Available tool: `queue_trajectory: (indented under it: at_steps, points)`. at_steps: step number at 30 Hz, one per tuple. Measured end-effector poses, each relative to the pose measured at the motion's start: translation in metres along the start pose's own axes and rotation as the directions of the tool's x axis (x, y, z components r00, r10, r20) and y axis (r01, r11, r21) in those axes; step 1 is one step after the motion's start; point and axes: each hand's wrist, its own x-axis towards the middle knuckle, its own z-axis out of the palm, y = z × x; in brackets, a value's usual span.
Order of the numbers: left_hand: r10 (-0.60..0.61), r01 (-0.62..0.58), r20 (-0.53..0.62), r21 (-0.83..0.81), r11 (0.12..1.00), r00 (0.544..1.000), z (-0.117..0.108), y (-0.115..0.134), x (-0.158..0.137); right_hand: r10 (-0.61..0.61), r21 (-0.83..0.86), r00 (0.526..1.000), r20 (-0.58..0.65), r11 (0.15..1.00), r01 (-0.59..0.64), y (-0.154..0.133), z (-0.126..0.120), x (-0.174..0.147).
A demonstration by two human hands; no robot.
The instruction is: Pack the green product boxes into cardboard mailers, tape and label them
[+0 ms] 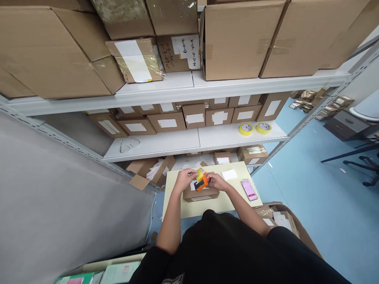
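Above a small cardboard box on the pale yellow table, my right hand is closed round an orange and black tape dispenser. Yellow tape shows at the dispenser's upper left. The fingertips of my left hand are pinched together on the tape's edge. Part of the box's top is hidden behind the dispenser and my hands. A white paper slip lies right of the box, and a phone with a pink screen is near the table's right edge.
A shelf rack stands ahead, loaded with cardboard boxes. Its middle shelf holds two yellow tape rolls and a pair of glasses. An open carton sits left of the table, and a large carton stands at right.
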Motion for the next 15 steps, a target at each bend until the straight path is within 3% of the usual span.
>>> queue_trajectory:
  at_steps: [5,15]
  points:
    - [0.064,-0.056,-0.072,0.109,0.992,0.995,0.006,-0.002,-0.003,-0.044,-0.046,0.998,-0.048,0.998,0.042,0.0,0.01,-0.009]
    - [0.074,-0.058,-0.136,0.119,0.991,0.988,0.008,0.003,-0.012,0.002,-0.099,0.996,-0.091,0.995,-0.011,-0.003,0.016,-0.013]
